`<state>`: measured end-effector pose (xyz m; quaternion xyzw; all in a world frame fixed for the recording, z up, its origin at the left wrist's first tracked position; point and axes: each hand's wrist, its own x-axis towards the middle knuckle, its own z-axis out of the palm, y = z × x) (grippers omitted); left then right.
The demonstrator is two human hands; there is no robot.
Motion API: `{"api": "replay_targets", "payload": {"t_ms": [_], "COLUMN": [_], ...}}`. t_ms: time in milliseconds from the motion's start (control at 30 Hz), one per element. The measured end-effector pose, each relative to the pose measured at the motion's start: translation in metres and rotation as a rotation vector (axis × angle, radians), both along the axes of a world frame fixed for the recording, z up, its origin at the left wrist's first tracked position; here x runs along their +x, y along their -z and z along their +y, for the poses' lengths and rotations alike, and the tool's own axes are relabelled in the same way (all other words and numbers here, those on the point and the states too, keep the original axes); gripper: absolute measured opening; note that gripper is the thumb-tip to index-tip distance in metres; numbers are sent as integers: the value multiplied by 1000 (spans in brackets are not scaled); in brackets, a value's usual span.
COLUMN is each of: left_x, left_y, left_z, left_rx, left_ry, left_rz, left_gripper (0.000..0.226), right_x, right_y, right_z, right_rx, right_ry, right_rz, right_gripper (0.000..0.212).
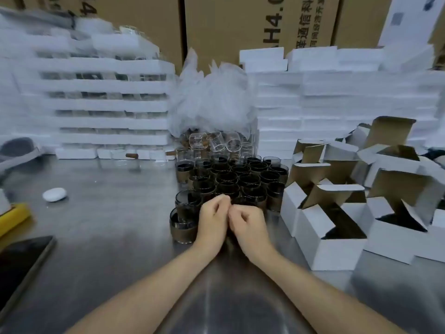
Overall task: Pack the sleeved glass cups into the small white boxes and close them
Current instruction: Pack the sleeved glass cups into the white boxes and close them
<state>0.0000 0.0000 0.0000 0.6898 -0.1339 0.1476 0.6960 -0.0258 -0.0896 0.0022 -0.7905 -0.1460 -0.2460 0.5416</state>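
Lying at the lower left of the tabletop [108,237]: a dark flat screen [21,263], with a yellow block [13,218] just above it at the left edge. A small white oval item [54,194] sits further in.

Upper left: stacked white foam trays [96,104] with clear glasses between the layers.

Centre back: a crumpled plastic bag heap [212,100], with bare clear cups [212,141] tumbled at its foot.

Mid-frame: the sleeved glass cups [231,179] stand upright in a tight cluster on the tabletop. Two more stand at the cluster's lower left, the nearest just beside the left hand [212,222].

The left hand and right hand [248,225] meet knuckle to knuckle at the cluster's near edge. The fingers [220,201] of both curl inward. Cannot tell if they pinch anything, as the fingertips are tucked under.

Right of the hands: small white boxes [332,227], upright, top flaps open, brown inside. Interiors are dark, so contents are unclear.

Upper right: a wall of stacked flat white boxes [337,97].

Top edge: brown cartons [228,25] with printed text.
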Motion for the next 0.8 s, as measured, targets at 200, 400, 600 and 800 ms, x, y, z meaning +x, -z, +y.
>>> {"api": "replay_targets", "payload": {"t_ms": [200, 400, 600, 800], "left_x": [2, 8, 7, 5], "left_y": [-3, 0, 0, 0], "left_z": [5, 11, 13, 12], "left_rx": [173, 274, 277, 243], "left_ry": [49, 19, -28, -41], "left_rz": [-52, -95, -103, -201], "left_gripper": [37, 41, 37, 27], "right_x": [-5, 5, 8, 11], "right_y": [-12, -6, -6, -7], "right_z": [0, 4, 1, -13], "right_rx": [-83, -117, -75, 137], "right_ry": [344, 411, 330, 282], "right_rz": [-121, 234, 420, 305], "right_gripper": [10, 45, 46, 52]}}
